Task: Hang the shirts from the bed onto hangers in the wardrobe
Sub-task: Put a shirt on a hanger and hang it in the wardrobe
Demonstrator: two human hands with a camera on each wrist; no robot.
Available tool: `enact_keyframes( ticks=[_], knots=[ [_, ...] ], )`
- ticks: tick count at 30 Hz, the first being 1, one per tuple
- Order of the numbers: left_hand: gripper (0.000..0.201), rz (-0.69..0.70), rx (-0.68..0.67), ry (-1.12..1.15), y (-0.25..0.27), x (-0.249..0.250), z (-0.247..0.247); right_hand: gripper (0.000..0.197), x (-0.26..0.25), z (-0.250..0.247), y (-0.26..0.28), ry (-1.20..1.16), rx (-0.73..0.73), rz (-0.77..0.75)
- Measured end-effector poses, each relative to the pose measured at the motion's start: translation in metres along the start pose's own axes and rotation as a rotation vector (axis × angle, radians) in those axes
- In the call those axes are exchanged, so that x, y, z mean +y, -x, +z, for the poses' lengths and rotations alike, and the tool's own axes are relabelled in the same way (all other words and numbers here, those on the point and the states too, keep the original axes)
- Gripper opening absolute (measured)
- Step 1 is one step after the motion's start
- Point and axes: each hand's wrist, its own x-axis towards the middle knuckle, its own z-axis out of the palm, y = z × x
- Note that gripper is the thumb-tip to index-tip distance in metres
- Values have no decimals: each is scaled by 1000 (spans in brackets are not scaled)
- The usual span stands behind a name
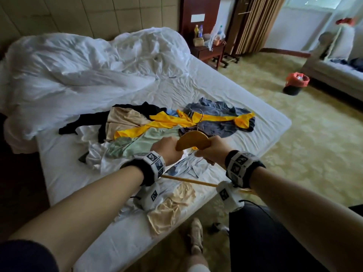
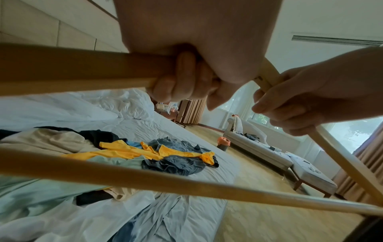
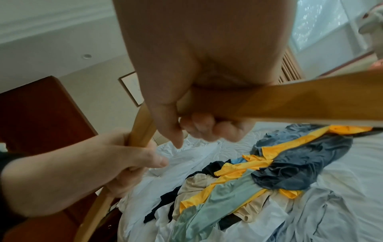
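Observation:
Both of my hands grip one wooden hanger [image 1: 193, 141] above the near edge of the bed [image 1: 255, 107]. My left hand [image 1: 167, 148] curls round its left arm and my right hand [image 1: 208, 152] round its right arm. Its metal hook [image 1: 200, 116] points away from me and its lower bar [image 1: 188, 180] runs under my wrists. No cloth hangs on it. Below lies a heap of shirts: yellow [image 1: 176, 122], grey-blue [image 1: 216, 126], mint green [image 1: 149, 142], beige [image 1: 123, 120], black [image 1: 88, 120] and pale blue [image 1: 188, 167]. The left wrist view shows my left hand [image 2: 186, 78] wrapped on the hanger [image 2: 82, 65]; the right wrist view shows my right hand [image 3: 196, 122] on the hanger [image 3: 290, 104].
A crumpled white duvet [image 1: 78, 65] fills the far half of the bed. A dark nightstand [image 1: 210, 50] with bottles stands at the head end. On the carpet to the right are an orange-lined bin [image 1: 296, 83] and a sofa [image 1: 334, 73]. A shoe [image 1: 196, 234] lies by my feet.

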Motion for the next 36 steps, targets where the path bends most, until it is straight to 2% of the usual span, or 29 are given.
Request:
enact_keyframes(
  ticks=[2,5,8,10,13,15,16,20,23,27,29,30,32,36],
  knots=[
    [18,-18,-21,-19,-40,0,16,25,8,-5,-43,-61,-75,-2],
    [22,-49,-60,-38,-93,-1,39,18,14,-14,-107,-172,-247,0],
    [8,-43,-102,-51,-134,0,56,28,19,-19,-161,-214,-475,35],
    [24,-19,-59,-39,-161,-9,73,40,26,-16,-191,-243,-543,84],
    [52,11,154,-2,-184,-35,99,50,44,-4,-233,-367,-490,137],
    [61,-72,234,-2,-189,-64,118,51,60,7,-257,-449,-424,164],
    [61,-123,224,-1,-188,-80,129,47,67,13,-268,-478,-401,172],
    [54,-370,76,66,-181,-137,183,37,93,50,-307,-541,-370,175],
    [52,-497,-16,132,-180,-167,229,57,118,86,-327,-452,-353,180],
    [71,-514,-90,98,-193,-197,272,66,156,133,-339,-307,-371,56],
    [79,-495,-131,52,-203,-208,283,70,171,148,-342,-292,-390,121],
    [79,-494,-161,-4,-209,-212,286,65,178,154,-343,-289,-404,157],
    [71,-513,-223,-162,-219,-220,288,49,189,163,-342,-240,-415,187],
    [27,-519,-356,-363,-230,-227,281,27,188,170,-341,-177,-403,127]
  ],
)
